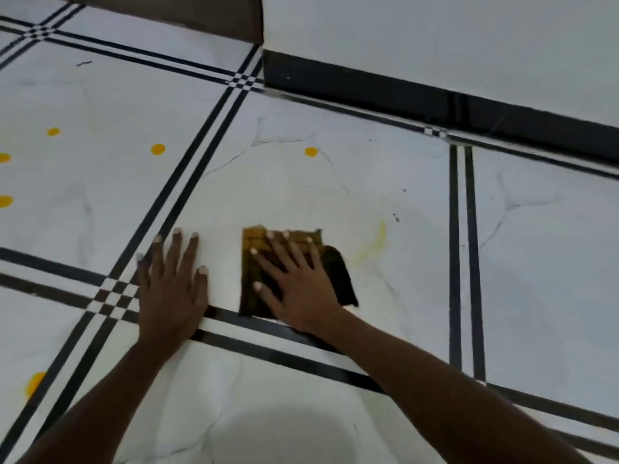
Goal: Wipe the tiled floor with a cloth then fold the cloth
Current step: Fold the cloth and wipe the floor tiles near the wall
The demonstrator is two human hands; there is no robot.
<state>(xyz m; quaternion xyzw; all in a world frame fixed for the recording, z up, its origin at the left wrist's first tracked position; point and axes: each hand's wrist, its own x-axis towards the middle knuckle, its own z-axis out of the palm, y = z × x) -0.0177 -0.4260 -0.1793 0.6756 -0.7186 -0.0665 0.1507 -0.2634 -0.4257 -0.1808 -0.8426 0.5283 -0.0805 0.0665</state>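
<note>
A folded brown and black cloth lies flat on the white tiled floor, in the lower middle of the head view. My right hand presses on it with fingers spread and straight, covering much of it. My left hand rests flat on the bare tile a little to the cloth's left, fingers straight, touching nothing else. A faint yellow smear marks the tile just right of the cloth.
Several round yellow spots dot the floor, one beyond the cloth and others to the left. Black stripes cross between tiles. A white wall with a black skirting runs along the far right.
</note>
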